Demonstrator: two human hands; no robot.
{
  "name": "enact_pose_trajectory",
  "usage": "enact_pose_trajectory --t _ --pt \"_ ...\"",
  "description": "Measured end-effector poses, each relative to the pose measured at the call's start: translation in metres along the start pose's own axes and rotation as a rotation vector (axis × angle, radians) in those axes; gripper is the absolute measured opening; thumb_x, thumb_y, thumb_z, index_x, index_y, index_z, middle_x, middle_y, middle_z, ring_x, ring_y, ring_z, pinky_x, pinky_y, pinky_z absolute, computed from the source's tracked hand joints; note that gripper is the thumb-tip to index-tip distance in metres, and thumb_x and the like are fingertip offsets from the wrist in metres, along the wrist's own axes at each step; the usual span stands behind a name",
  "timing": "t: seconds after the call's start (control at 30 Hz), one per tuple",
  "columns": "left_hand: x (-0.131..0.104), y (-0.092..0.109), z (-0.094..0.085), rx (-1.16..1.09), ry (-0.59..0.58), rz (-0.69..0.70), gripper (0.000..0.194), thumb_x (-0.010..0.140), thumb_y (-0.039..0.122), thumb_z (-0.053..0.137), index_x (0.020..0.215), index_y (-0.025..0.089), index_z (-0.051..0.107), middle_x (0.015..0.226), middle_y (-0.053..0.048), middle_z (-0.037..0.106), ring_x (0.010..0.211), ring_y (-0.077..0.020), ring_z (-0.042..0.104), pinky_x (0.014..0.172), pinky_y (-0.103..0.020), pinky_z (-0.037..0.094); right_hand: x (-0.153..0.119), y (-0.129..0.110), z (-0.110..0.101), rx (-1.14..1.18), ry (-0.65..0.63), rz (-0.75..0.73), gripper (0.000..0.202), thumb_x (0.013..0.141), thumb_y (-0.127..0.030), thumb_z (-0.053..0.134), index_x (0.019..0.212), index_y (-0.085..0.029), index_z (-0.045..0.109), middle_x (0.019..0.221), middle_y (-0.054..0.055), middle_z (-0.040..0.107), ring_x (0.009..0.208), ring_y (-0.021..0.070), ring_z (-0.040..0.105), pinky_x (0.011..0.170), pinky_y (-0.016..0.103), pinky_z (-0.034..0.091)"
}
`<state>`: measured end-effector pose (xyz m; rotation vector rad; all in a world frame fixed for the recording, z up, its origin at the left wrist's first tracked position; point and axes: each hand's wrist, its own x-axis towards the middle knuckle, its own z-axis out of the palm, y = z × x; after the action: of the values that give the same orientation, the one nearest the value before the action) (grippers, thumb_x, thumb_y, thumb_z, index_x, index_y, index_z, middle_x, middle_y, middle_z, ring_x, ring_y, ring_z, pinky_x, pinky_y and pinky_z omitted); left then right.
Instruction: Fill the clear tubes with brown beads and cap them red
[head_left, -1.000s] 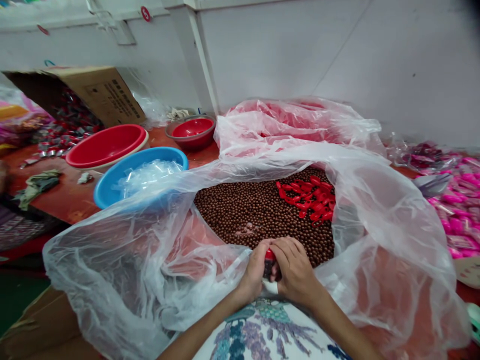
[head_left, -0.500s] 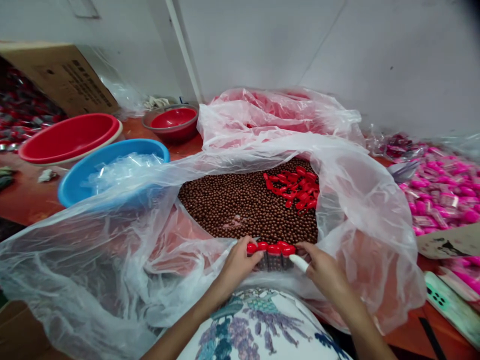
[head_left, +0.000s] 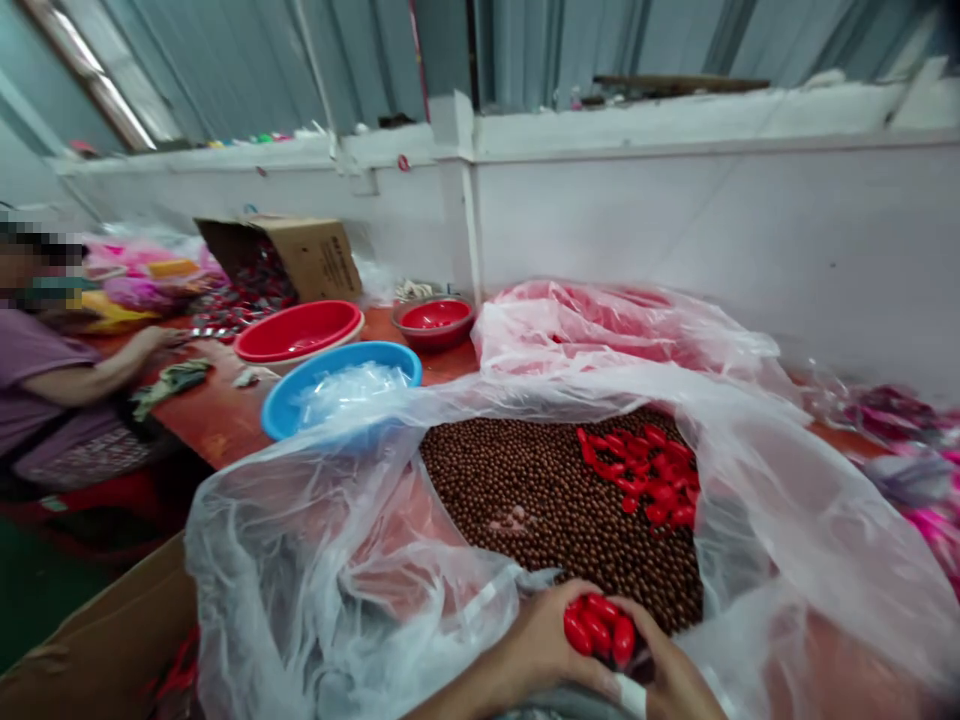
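Note:
Near the bottom of the view, my left hand [head_left: 551, 640] and my right hand [head_left: 656, 650] are cupped together around a small bunch of red-capped containers [head_left: 598, 628]. Their red tops face up between my fingers; the bodies below are mostly hidden. A white covering is on one finger of my right hand. Just beyond my hands, a heap of small brown balls [head_left: 517, 480] lies inside an open clear plastic bag [head_left: 285, 560]. Loose red caps [head_left: 660, 480] rest on the balls at the heap's right side.
A blue basin [head_left: 274, 405] holds clear plastic pieces, beside a red basin [head_left: 300, 332] and a smaller red bowl [head_left: 435, 318]. Behind stands a pink-filled bag [head_left: 615, 325]. A cardboard box [head_left: 319, 260] spills red items. A person [head_left: 60, 390] sits at the left.
The view has swung up and left, bringing the person and upper wall into sight. My hands have come together, and the red-capped containers have gone from a row into a bunch.

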<state>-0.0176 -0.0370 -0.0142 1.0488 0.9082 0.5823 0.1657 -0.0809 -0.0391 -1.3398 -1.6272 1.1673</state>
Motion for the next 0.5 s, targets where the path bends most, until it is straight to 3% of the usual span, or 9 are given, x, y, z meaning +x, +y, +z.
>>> enact_pose_trajectory --t 0.1,0.23,0.37,0.5 --pt "0.002 0.002 0.000 -0.135 0.044 0.047 0.073 0.035 0.021 0.085 0.103 0.019 0.060 0.091 -0.003 0.063 0.085 -0.0186 0.055 0.075 -0.027 0.043 0.015 0.006 -0.001 -0.048 -0.030 -0.118 0.049 0.073 -0.018 0.059 0.120 -0.023 0.047 0.117 0.011 0.059 0.103 0.0245 0.060 0.087 0.034 0.049" --pt "-0.003 0.014 -0.008 -0.412 0.126 0.099 0.076 0.034 0.012 0.084 0.105 0.018 0.059 0.095 -0.004 0.063 0.085 -0.0189 0.057 0.074 -0.028 0.043 0.044 0.002 0.003 -0.342 0.010 -0.342 0.068 0.073 -0.015 0.058 0.134 -0.030 0.033 0.118 0.010 0.056 0.106 0.0250 0.058 0.086 0.036 0.050" --pt "-0.021 0.019 -0.024 -0.664 0.268 0.163 0.067 0.034 0.003 0.077 0.098 0.017 0.062 0.086 -0.005 0.065 0.075 -0.0189 0.058 0.066 -0.028 0.042 0.074 -0.029 0.022 -0.563 -0.074 -0.505 0.084 0.073 -0.015 0.056 0.142 -0.031 0.010 0.113 0.010 0.055 0.097 0.0237 0.062 0.074 0.032 0.055" --pt "-0.047 0.010 -0.045 -1.015 0.309 0.378 0.046 0.046 0.009 0.065 0.091 0.017 0.064 0.080 -0.005 0.065 0.072 -0.0205 0.060 0.066 -0.030 0.041 0.093 -0.074 0.060 -0.615 -0.236 -0.638 0.091 0.070 -0.020 0.059 0.143 -0.026 0.005 0.112 0.013 0.053 0.094 0.0275 0.062 0.068 0.034 0.056"
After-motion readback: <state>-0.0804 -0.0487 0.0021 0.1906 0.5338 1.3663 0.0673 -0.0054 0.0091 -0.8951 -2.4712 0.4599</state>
